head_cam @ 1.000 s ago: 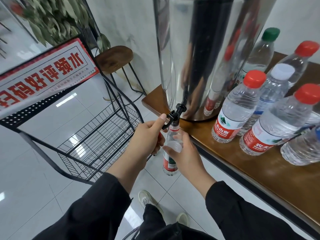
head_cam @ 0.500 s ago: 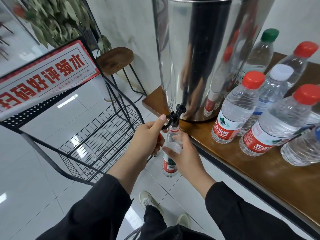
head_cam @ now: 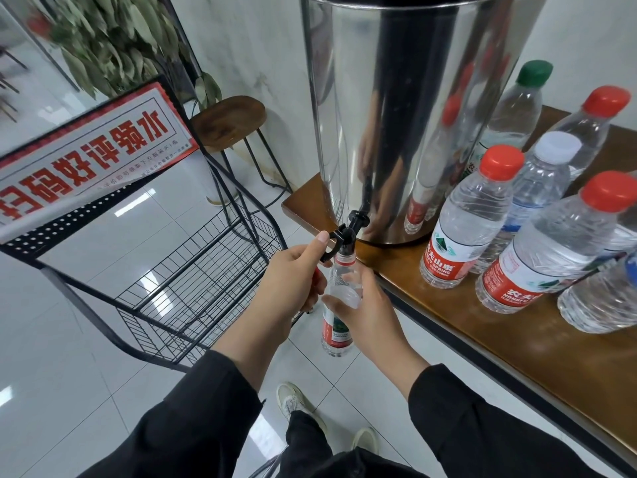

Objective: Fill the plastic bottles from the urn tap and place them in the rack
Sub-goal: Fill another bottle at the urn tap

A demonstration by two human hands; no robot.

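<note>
While the left hand [head_cam: 293, 274] pinches the tap [head_cam: 339, 241] lever, the right hand [head_cam: 365, 305] grips the bottle [head_cam: 339, 305] upright, mouth directly under the spout, off the tabletop [head_cam: 517, 339] edge, with the rack [head_cam: 193, 288] lying nearer the left hand.

The urn [head_cam: 410, 115] stands on the table [head_cam: 517, 339] at its left end, tap [head_cam: 348, 232] projecting past the edge. A bottle [head_cam: 339, 305] sits directly under the tap, off the table, between the left hand [head_cam: 293, 281] and right hand [head_cam: 365, 312]. Capped bottles [head_cam: 465, 219] stand right of the urn. The rack [head_cam: 193, 281] stands on the floor to the left, apparently holding nothing on its visible shelf.
</note>
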